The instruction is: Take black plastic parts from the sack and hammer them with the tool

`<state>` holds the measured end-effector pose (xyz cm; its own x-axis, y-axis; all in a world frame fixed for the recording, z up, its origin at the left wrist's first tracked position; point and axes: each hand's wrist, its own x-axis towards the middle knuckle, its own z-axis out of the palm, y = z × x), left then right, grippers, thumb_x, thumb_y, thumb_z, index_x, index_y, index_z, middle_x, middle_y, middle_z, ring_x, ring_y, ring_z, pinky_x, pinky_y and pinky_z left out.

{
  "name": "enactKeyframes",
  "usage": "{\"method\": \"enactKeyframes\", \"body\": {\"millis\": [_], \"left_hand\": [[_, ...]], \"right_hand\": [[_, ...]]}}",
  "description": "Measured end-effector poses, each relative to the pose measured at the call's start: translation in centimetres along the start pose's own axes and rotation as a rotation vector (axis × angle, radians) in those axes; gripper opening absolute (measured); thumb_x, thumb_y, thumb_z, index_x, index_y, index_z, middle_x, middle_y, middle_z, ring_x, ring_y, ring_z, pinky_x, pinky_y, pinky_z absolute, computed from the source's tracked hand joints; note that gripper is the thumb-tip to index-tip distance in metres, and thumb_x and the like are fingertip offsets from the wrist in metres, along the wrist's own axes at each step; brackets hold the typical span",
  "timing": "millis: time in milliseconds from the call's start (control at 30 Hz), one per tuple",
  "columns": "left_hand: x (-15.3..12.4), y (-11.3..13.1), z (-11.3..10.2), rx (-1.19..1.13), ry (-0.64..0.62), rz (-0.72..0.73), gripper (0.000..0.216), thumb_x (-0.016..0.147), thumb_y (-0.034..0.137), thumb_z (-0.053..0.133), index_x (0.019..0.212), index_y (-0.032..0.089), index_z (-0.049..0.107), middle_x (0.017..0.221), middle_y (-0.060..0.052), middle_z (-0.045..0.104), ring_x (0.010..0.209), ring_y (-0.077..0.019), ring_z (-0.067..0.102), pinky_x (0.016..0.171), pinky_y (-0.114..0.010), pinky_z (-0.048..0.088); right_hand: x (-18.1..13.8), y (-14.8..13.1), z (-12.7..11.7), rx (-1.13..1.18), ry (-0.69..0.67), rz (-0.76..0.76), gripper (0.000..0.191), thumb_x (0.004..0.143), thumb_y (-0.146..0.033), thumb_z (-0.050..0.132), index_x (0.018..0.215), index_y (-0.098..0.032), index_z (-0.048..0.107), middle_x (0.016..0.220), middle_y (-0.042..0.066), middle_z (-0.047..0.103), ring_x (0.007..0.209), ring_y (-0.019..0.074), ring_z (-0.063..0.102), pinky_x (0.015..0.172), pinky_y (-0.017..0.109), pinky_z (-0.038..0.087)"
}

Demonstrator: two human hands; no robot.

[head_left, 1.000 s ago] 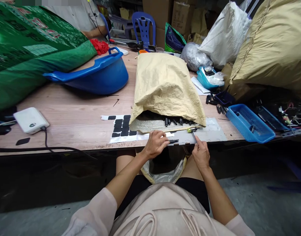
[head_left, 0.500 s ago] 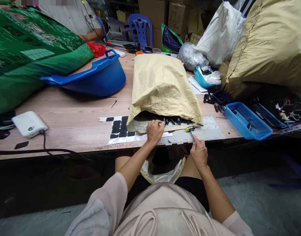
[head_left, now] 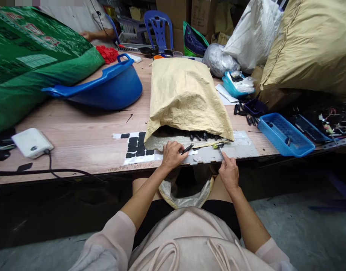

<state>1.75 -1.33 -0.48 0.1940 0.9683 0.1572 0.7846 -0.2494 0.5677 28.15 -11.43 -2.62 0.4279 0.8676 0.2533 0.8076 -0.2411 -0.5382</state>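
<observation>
My left hand (head_left: pixel 171 155) is closed on a thin black stick-like part (head_left: pixel 187 149) at the table's front edge, just in front of the open mouth of a tan woven sack (head_left: pixel 186 98). More black parts (head_left: pixel 202 136) lie in that opening. My right hand (head_left: pixel 228 172) pinches a small metal tool with a yellow-green tip (head_left: pixel 219 147), resting on a grey flat sheet (head_left: pixel 240 150). A white sheet with black pads (head_left: pixel 137 148) lies left of my left hand. An open plastic bag (head_left: pixel 186 194) sits between my knees under the table edge.
A blue tub (head_left: pixel 110 84) and a green sack (head_left: pixel 34 60) lie at the left, with a white box with a cable (head_left: pixel 31 142). Blue trays (head_left: pixel 284 133) and big sacks (head_left: pixel 311 49) fill the right. Another person's arm (head_left: pixel 96 34) is at the far end.
My left hand reached into the sack's mouth half a second ago and has drawn back to the table edge with a black part. My right hand stayed in place.
</observation>
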Motion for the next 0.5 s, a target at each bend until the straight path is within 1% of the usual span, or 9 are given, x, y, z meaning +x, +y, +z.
{"method": "enactKeyframes", "body": {"millis": [133, 200, 267, 300, 367, 433, 500], "left_hand": [[-0.7, 0.1, 0.6, -0.019, -0.019, 0.048, 0.01, 0.086, 0.033, 0.077, 0.093, 0.025, 0.075, 0.097, -0.006, 0.071, 0.106, -0.0287, 0.056, 0.097, -0.044, 0.039], [-0.5, 0.0, 0.8, -0.041, -0.032, 0.055, 0.011, 0.087, 0.034, 0.077, 0.096, 0.027, 0.076, 0.097, -0.005, 0.071, 0.106, -0.0285, 0.056, 0.099, -0.044, 0.039], [-0.3, -0.2, 0.8, -0.066, -0.05, 0.048, 0.012, 0.087, 0.035, 0.079, 0.097, 0.028, 0.077, 0.095, -0.004, 0.071, 0.106, -0.0283, 0.056, 0.099, -0.044, 0.039], [-0.2, -0.3, 0.8, -0.075, -0.056, 0.041, 0.013, 0.087, 0.035, 0.079, 0.098, 0.029, 0.077, 0.095, -0.004, 0.071, 0.106, -0.0284, 0.056, 0.099, -0.044, 0.039], [-0.1, -0.4, 0.9, -0.085, -0.066, 0.022, 0.014, 0.086, 0.036, 0.081, 0.099, 0.029, 0.078, 0.095, -0.004, 0.071, 0.106, -0.0285, 0.056, 0.099, -0.044, 0.039], [0.0, -0.5, 0.9, -0.09, -0.071, 0.002, 0.015, 0.085, 0.035, 0.082, 0.099, 0.029, 0.079, 0.095, -0.004, 0.072, 0.107, -0.0285, 0.056, 0.099, -0.045, 0.039], [0.1, -0.5, 0.9, -0.102, -0.076, -0.012, 0.015, 0.085, 0.035, 0.082, 0.099, 0.029, 0.079, 0.096, -0.004, 0.073, 0.107, -0.0282, 0.056, 0.099, -0.045, 0.039]], "right_hand": [[0.3, 0.3, -0.4, 0.076, -0.009, -0.015, 0.048, 0.094, -0.025, 0.051, 0.136, -0.023, 0.073, 0.094, 0.006, 0.061, 0.083, 0.0191, 0.059, 0.083, 0.032, 0.052], [0.1, 0.0, -0.6, 0.175, -0.004, -0.033, 0.047, 0.092, -0.03, 0.055, 0.134, -0.021, 0.073, 0.1, 0.008, 0.066, 0.09, 0.0208, 0.062, 0.09, 0.035, 0.054], [-0.5, -0.8, -0.8, 0.293, -0.003, -0.046, 0.047, 0.092, -0.034, 0.057, 0.134, -0.018, 0.072, 0.109, 0.011, 0.07, 0.093, 0.0213, 0.064, 0.091, 0.037, 0.056], [-0.8, -1.5, -0.8, 0.351, -0.02, -0.053, 0.048, 0.093, -0.035, 0.057, 0.136, -0.018, 0.071, 0.113, 0.012, 0.07, 0.093, 0.0207, 0.064, 0.089, 0.037, 0.058], [-1.7, -3.2, -0.7, 0.459, -0.1, -0.065, 0.048, 0.096, -0.037, 0.055, 0.139, -0.02, 0.068, 0.118, 0.011, 0.071, 0.086, 0.0176, 0.065, 0.079, 0.033, 0.059], [-2.4, -4.9, -0.5, 0.544, -0.221, -0.073, 0.047, 0.099, -0.037, 0.054, 0.141, -0.022, 0.066, 0.118, 0.009, 0.07, 0.073, 0.0127, 0.063, 0.068, 0.028, 0.058], [-2.9, -6.4, -0.3, 0.59, -0.322, -0.085, 0.046, 0.099, -0.034, 0.053, 0.142, -0.023, 0.066, 0.116, 0.008, 0.07, 0.062, 0.0087, 0.059, 0.062, 0.025, 0.056]]}}
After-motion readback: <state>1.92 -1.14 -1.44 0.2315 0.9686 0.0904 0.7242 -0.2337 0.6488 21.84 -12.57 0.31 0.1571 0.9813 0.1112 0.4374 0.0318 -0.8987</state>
